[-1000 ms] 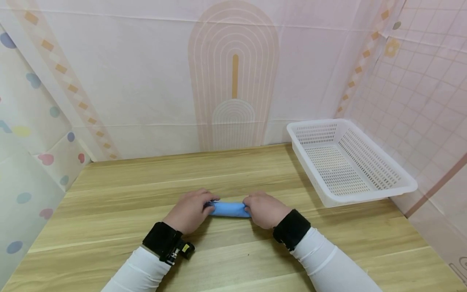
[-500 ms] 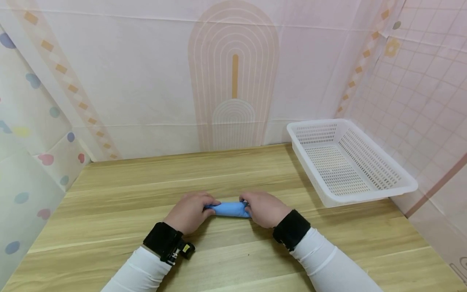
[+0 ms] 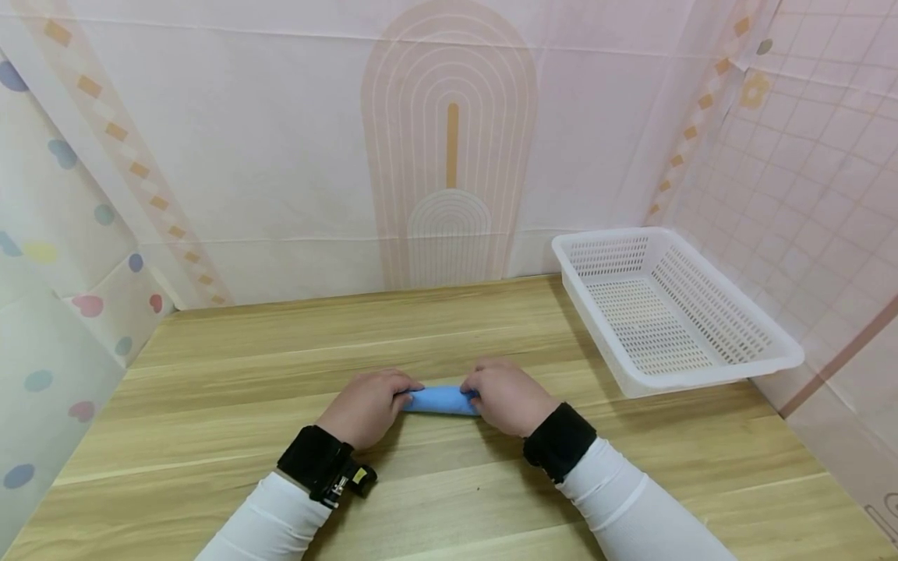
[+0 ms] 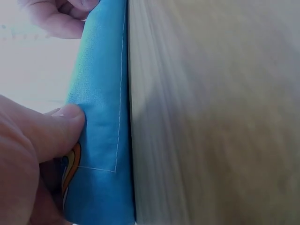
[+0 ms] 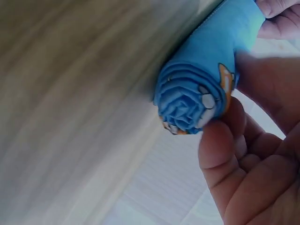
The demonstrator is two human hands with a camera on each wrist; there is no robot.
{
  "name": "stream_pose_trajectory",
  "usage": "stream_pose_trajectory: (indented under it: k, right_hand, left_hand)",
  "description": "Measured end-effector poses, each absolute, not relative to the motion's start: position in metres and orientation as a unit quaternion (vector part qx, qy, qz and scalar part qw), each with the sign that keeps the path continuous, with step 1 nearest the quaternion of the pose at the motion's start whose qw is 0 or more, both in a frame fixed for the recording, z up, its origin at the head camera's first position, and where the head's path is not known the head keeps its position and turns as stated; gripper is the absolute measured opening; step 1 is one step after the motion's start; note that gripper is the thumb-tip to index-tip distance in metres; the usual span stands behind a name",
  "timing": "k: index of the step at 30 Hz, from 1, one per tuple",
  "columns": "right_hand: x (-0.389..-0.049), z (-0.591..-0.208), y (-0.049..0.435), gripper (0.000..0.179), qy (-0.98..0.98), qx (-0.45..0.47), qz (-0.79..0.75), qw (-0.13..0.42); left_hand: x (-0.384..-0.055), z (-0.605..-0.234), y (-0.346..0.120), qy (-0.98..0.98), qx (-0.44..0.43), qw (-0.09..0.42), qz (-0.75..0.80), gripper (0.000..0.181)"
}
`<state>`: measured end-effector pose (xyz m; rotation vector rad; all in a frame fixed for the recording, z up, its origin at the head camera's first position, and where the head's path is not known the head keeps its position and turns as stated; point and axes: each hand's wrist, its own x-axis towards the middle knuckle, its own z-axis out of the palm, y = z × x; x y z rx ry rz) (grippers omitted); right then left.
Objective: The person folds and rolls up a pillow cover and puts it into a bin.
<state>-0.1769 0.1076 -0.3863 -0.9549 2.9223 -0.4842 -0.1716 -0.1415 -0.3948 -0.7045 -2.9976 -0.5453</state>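
A blue cloth rolled into a tight cylinder lies crosswise on the wooden table between the hands. My left hand holds its left end, thumb on the near side and fingers over the far side. At the other end my right hand grips the roll between thumb and fingers. A white stitched seam runs along the cloth in the left wrist view, with an orange print by the thumb. In the right wrist view, the spiral end of the roll shows several layers and bits of orange and white print.
A white perforated plastic basket stands at the back right of the wooden table, by the tiled-pattern wall. A patterned sheet hangs behind the table's back edge. A wrist strap with a small camera sits on the left wrist.
Fingers of both hands have shifted slightly on the roll's ends, the left ones a little to the right. The roll stays nearly in place.
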Motion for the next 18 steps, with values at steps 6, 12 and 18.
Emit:
stream_pose_trajectory:
  k: [6, 12, 18]
  right_hand:
    - [-0.1771, -0.3871, 0.1083, 0.024, 0.938, -0.313, -0.147, 0.018]
    - [-0.1784, -0.3902, 0.1098, 0.025, 0.936, -0.323, -0.137, 0.004]
    - [-0.1784, -0.3926, 0.111, 0.025, 0.935, -0.33, -0.128, -0.011]
  left_hand:
    - [-0.1735, -0.3969, -0.1414, -0.96, -0.221, 0.006, -0.173, 0.022]
    - [-0.1744, -0.3986, -0.1427, -0.959, -0.233, 0.019, -0.161, 0.027]
    - [-0.1764, -0.4001, -0.1479, -0.953, -0.234, 0.06, -0.186, 0.028]
